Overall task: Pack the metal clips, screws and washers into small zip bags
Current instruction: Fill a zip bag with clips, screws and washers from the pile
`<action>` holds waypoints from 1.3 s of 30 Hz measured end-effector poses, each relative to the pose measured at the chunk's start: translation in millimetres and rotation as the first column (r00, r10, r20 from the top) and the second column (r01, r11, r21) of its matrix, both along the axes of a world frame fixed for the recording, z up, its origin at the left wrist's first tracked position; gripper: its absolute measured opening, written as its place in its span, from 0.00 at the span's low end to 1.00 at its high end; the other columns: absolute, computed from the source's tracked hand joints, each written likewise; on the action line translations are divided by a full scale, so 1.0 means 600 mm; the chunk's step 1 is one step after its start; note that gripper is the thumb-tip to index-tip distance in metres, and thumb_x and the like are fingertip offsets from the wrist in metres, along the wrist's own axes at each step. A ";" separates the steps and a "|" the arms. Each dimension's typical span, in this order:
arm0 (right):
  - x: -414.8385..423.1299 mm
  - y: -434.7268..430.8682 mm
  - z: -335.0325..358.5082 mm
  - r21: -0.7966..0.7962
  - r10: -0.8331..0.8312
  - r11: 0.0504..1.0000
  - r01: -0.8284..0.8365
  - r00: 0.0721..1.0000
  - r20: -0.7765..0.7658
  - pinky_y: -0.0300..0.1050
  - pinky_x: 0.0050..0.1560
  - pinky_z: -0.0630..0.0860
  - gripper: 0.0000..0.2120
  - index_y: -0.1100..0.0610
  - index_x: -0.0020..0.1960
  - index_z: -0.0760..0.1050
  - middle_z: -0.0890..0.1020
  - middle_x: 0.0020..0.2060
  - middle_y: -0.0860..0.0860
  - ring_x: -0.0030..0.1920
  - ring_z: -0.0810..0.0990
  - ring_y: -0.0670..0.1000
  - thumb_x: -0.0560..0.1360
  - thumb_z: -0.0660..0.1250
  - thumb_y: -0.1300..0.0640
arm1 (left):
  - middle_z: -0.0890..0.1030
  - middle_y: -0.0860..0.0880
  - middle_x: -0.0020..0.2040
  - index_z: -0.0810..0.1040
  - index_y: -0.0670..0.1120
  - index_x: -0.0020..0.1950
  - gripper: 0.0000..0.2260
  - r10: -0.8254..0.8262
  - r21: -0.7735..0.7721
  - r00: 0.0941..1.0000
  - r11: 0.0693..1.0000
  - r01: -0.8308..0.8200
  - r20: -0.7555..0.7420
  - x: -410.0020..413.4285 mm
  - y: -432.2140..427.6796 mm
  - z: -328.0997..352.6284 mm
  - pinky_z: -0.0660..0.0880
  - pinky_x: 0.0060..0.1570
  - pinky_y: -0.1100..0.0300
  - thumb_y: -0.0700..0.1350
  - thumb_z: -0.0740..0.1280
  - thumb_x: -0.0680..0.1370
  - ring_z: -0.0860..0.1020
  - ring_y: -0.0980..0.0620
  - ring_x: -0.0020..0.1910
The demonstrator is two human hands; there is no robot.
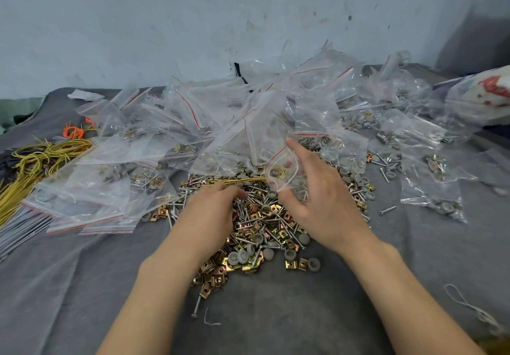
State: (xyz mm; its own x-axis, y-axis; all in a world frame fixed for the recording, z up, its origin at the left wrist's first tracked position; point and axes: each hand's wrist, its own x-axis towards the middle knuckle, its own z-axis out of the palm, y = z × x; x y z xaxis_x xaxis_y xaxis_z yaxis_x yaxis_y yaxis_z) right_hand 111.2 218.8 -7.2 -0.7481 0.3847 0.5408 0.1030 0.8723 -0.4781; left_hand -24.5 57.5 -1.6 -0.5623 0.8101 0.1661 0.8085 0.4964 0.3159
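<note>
While in the right hand, zip bag just above loose screws.

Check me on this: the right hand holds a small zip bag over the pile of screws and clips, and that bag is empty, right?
Not empty. In the head view, the bag in the right hand already has a grey washer and a yellow band inside. It is indeed held over the pile.
</note>
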 end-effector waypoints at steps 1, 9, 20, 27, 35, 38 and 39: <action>0.000 0.000 0.000 -0.001 0.002 1.000 -0.002 1.000 0.000 0.44 0.66 0.65 0.33 0.51 0.80 0.57 0.76 0.65 0.49 0.64 0.72 0.46 0.79 0.66 0.50 | 0.75 0.53 0.64 0.75 0.56 0.66 0.18 0.002 -0.013 0.999 1.000 -0.002 -0.040 0.000 0.001 -0.001 0.68 0.65 0.51 0.38 0.60 0.81 0.71 0.50 0.64; 0.003 0.005 -0.001 -0.011 0.004 1.000 -0.004 1.000 -0.002 0.44 0.66 0.64 0.33 0.50 0.81 0.56 0.77 0.60 0.47 0.60 0.74 0.45 0.79 0.62 0.45 | 0.75 0.55 0.62 0.74 0.57 0.64 0.12 0.093 -0.066 0.978 0.992 -0.107 -0.189 0.000 0.012 -0.005 0.69 0.58 0.54 0.46 0.61 0.82 0.72 0.51 0.62; 0.001 0.008 -0.003 -0.001 -0.001 1.000 0.001 1.000 -0.008 0.43 0.63 0.66 0.32 0.51 0.80 0.57 0.77 0.57 0.47 0.57 0.75 0.46 0.79 0.64 0.48 | 0.77 0.55 0.50 0.76 0.52 0.55 0.04 0.089 0.239 0.983 0.963 -0.126 0.161 0.002 0.008 0.009 0.72 0.46 0.68 0.48 0.62 0.82 0.75 0.62 0.47; 0.001 0.008 -0.004 0.003 -0.008 1.000 0.008 1.000 -0.015 0.42 0.62 0.65 0.33 0.50 0.80 0.57 0.76 0.58 0.47 0.58 0.73 0.44 0.79 0.64 0.48 | 0.79 0.54 0.37 0.82 0.50 0.54 0.07 -0.154 0.437 0.606 0.828 -0.352 0.780 0.011 0.007 0.025 0.72 0.39 0.62 0.46 0.63 0.82 0.76 0.59 0.37; 0.000 0.007 -0.003 0.005 -0.005 1.000 0.005 1.000 -0.019 0.43 0.62 0.65 0.32 0.50 0.80 0.56 0.76 0.58 0.46 0.57 0.71 0.42 0.79 0.62 0.46 | 0.79 0.51 0.39 0.84 0.46 0.52 0.11 -0.366 0.468 0.294 0.730 -0.498 0.883 0.013 0.013 0.039 0.75 0.37 0.62 0.38 0.62 0.81 0.78 0.56 0.37; 0.001 0.005 -0.003 0.005 -0.001 1.000 0.002 1.000 -0.016 0.43 0.64 0.65 0.32 0.50 0.80 0.56 0.76 0.60 0.47 0.59 0.71 0.42 0.80 0.63 0.48 | 0.81 0.51 0.40 0.81 0.46 0.54 0.09 -0.422 0.488 0.252 0.685 -0.541 0.871 0.015 0.013 0.046 0.76 0.38 0.63 0.38 0.63 0.80 0.79 0.56 0.38; 0.001 0.004 -0.002 0.004 0.000 1.000 0.000 1.000 -0.016 0.43 0.64 0.65 0.32 0.50 0.80 0.56 0.76 0.61 0.47 0.60 0.71 0.41 0.80 0.63 0.48 | 0.82 0.52 0.40 0.81 0.46 0.54 0.08 -0.429 0.499 0.262 0.670 -0.550 0.865 0.016 0.015 0.049 0.76 0.39 0.62 0.38 0.63 0.80 0.79 0.56 0.38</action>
